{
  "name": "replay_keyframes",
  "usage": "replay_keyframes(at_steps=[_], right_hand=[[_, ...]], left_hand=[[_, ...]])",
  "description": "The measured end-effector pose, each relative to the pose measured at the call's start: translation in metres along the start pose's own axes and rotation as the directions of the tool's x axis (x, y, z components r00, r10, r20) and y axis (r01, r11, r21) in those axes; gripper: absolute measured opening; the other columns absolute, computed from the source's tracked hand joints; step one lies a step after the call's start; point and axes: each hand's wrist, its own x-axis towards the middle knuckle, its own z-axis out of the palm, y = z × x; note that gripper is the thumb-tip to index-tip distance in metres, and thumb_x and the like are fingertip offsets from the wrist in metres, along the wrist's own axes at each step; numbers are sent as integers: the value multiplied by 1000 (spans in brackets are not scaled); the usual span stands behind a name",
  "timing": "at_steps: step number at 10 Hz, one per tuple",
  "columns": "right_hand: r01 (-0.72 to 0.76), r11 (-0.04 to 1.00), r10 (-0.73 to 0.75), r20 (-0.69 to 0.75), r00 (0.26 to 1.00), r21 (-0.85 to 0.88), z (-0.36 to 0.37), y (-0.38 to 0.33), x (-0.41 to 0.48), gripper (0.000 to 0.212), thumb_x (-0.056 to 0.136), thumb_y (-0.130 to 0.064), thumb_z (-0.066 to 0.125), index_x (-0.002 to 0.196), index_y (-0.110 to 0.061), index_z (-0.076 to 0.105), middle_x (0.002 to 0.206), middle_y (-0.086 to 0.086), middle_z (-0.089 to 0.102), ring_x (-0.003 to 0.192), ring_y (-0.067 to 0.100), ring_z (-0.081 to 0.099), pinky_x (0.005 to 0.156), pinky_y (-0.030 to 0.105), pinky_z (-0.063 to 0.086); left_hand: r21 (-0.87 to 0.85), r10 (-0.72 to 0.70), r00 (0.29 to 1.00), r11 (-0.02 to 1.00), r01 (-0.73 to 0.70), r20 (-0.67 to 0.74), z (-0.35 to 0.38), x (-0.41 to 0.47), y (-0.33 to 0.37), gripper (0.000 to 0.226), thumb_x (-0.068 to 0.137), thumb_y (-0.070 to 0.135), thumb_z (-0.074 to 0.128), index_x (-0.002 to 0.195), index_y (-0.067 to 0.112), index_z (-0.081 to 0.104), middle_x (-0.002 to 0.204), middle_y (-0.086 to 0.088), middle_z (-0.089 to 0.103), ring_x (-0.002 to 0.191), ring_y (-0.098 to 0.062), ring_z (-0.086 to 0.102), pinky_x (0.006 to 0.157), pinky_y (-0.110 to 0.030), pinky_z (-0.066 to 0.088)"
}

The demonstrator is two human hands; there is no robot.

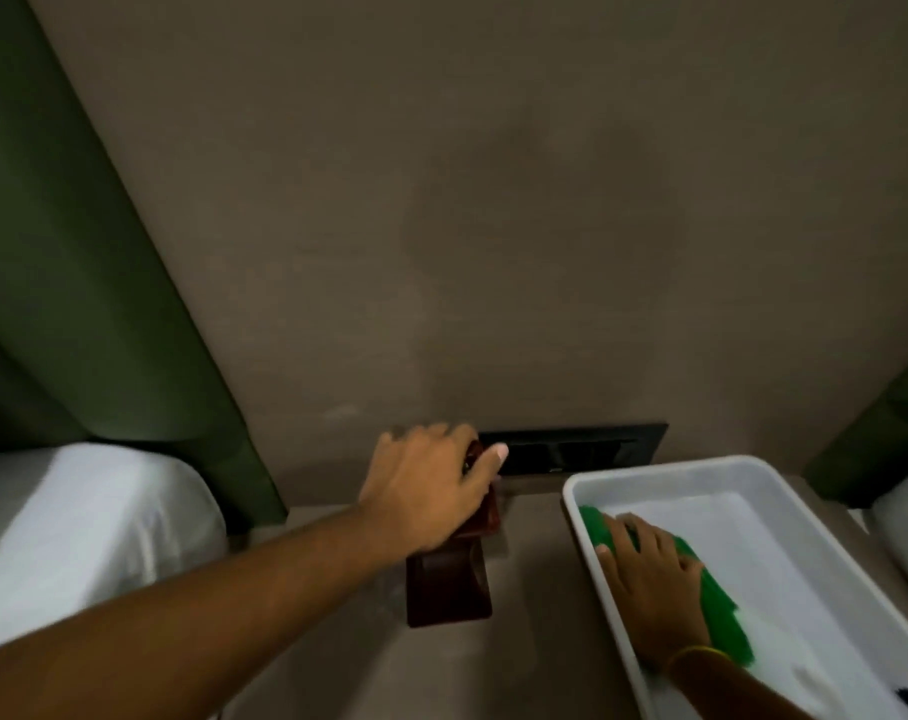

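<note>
A dark reddish-brown wooden stand (449, 589) sits on the beige bedside surface (337, 641). My left hand (426, 491) grips its upper part from above, fingers curled over the top. A white plastic tray (826, 517) lies to the right. Inside it is a green cloth (722, 615), and my right hand (649, 579) lies on that cloth with fingers spread flat. A yellow band circles my right wrist.
A black switch panel (571, 449) is set low in the beige wall behind the stand. A white pillow (78, 522) and a green padded headboard (52, 252) are at the left. More green padding and white bedding show at the right edge.
</note>
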Motion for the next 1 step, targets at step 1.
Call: replay_keyframes(at_steps=[1], right_hand=[[-9,994,4,48,999,107,12,-10,23,63,106,-54,31,165,-32,29,171,2,35,153,24,38,126,46,30]], left_hand=[[-8,-46,999,999,46,4,25,10,-21,72,96,76,12,130,30,56,127,3,60,121,-24,53,91,-47,39]])
